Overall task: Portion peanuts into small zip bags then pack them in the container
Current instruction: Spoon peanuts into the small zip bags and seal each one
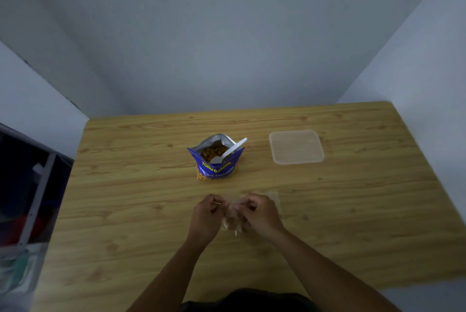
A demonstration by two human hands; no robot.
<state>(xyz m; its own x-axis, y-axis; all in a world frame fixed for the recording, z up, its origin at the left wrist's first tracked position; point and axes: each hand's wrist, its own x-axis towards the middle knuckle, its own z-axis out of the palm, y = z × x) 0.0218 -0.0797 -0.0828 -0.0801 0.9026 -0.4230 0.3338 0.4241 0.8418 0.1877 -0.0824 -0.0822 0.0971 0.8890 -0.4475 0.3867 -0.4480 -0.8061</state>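
Both hands, left hand (208, 212) and right hand (257, 210), pinch the zip bag (232, 224) top, fingers curled.

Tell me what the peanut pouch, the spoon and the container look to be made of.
Peanut pouch: glossy blue printed film, with a silvery foil-like lining showing at its open mouth. Spoon: plain white, likely plastic, dull finish. Container: cloudy, half-clear look suggests thin plastic.
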